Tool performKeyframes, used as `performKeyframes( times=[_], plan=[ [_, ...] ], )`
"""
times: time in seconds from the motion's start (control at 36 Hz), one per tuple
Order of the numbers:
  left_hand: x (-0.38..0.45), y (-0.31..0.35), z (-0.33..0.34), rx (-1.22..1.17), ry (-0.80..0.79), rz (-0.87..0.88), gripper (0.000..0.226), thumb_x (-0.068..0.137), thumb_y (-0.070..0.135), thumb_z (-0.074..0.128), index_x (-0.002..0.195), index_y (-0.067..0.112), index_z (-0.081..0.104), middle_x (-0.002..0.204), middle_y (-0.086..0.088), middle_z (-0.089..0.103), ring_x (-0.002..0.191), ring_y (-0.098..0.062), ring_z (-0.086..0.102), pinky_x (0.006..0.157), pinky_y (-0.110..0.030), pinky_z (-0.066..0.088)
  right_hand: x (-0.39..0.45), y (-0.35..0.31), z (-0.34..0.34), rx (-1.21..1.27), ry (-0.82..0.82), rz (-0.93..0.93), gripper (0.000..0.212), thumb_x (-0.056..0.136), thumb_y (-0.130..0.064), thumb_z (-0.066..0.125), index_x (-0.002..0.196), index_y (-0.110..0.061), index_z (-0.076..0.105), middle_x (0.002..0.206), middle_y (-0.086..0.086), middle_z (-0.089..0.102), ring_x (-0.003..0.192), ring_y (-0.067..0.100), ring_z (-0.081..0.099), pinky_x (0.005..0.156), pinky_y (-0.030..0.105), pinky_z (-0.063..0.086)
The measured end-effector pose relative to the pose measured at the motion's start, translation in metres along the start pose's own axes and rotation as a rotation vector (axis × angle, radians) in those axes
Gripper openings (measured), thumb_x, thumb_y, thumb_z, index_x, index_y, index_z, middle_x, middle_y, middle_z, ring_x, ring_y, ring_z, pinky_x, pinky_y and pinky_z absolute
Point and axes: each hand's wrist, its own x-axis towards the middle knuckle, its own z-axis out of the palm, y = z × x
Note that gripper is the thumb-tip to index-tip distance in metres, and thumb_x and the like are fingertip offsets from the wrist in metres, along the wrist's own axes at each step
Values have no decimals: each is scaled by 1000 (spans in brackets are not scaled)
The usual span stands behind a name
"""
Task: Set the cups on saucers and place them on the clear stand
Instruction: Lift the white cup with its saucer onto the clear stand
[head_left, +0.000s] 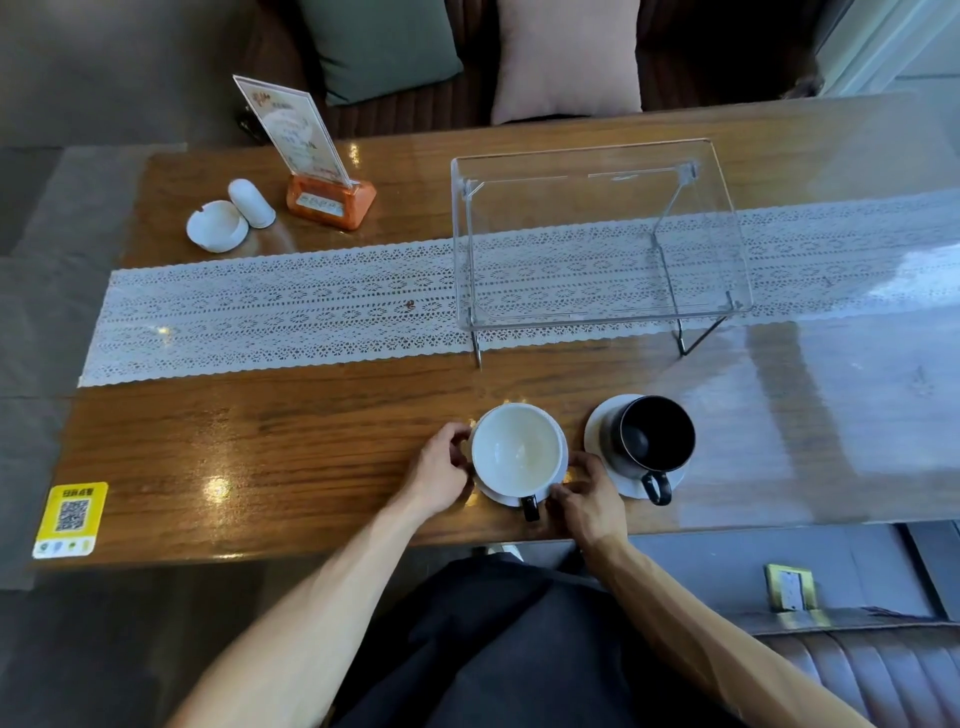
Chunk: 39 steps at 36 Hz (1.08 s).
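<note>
Both cups sit on saucers near the worktop's (311, 415) front edge: white cup (517, 449) on its saucer (498, 496), black cup (654, 434) on its saucer (597, 431) just beside it at 3 o'clock. Left hand (441, 470) and right hand (589, 496) flank the white set, fingers (563, 491) curled against the saucer rim; a firm pinch cannot be confirmed.

Judged step: pairing done, transfer starting. Next move: level lift toward the clear stand (597, 156) at 12 o'clock, whose top is bare.

Clearance: open wood and lace runner (285, 306) between. Black cup close at right; front edge close.
</note>
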Motion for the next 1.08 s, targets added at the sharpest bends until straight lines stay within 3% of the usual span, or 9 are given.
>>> performKeyframes(
  times=[0.08,0.17,0.25,0.44,0.56,0.67,0.75,0.92,1.08],
  plan=[
    [-6,-1,-2,-16,16,-8,65,81,-9,53,136,25,47,104,3,55,102,-16,53,80,-29,44,-2,-2,-3,-13,-28,-38,38,85,-13,67,114,-33,53,102,4,71,85,17,69,77,33,55],
    [-12,-1,-6,-47,25,-1,64,80,-9,55,135,24,48,107,-1,58,105,-20,55,83,-33,48,-4,-5,-6,-33,-61,-72,39,85,-13,67,115,-33,53,108,4,71,96,25,69,89,43,55],
    [-20,0,-12,-79,31,13,62,80,-6,60,133,23,49,102,0,60,96,-17,57,72,-24,45,-5,-12,-9,-12,-100,-68,40,84,-10,65,118,-29,55,105,8,73,94,28,70,85,48,55],
    [-44,18,-29,-226,83,57,54,78,1,68,114,37,50,82,13,64,73,11,60,54,-6,43,-14,-42,-26,27,-156,-94,41,83,-4,63,115,-29,59,90,10,68,68,22,65,55,32,48],
    [-55,34,-38,-318,111,76,54,78,3,71,108,42,49,93,17,67,87,2,62,66,-15,44,-22,-69,-42,19,-146,-142,43,77,-3,68,95,-41,64,75,10,73,61,19,67,57,36,52],
    [-63,51,-46,-386,126,106,54,77,6,75,107,44,51,94,14,70,82,9,61,63,-10,43,-25,-97,-58,4,-157,-185,42,73,-3,69,102,-33,70,65,8,70,64,23,66,61,36,50],
    [-65,66,-50,-434,132,119,53,77,9,77,108,43,51,100,0,68,86,0,62,70,-20,43,-24,-118,-71,-29,-155,-233,40,74,-6,71,103,-33,70,66,3,73,62,13,67,62,22,51],
    [-61,95,-58,-509,160,143,45,78,13,77,102,41,53,82,20,71,82,8,64,73,-21,43,-9,-161,-93,-56,-229,-278,42,72,-4,70,101,-35,72,64,0,72,53,8,58,62,29,46],
    [-46,124,-60,-554,193,128,42,80,9,76,107,32,54,67,16,67,73,4,65,59,-8,46,12,-199,-108,-68,-275,-298,41,73,1,65,100,-30,73,63,-1,67,55,13,50,57,28,44]
  ],
)
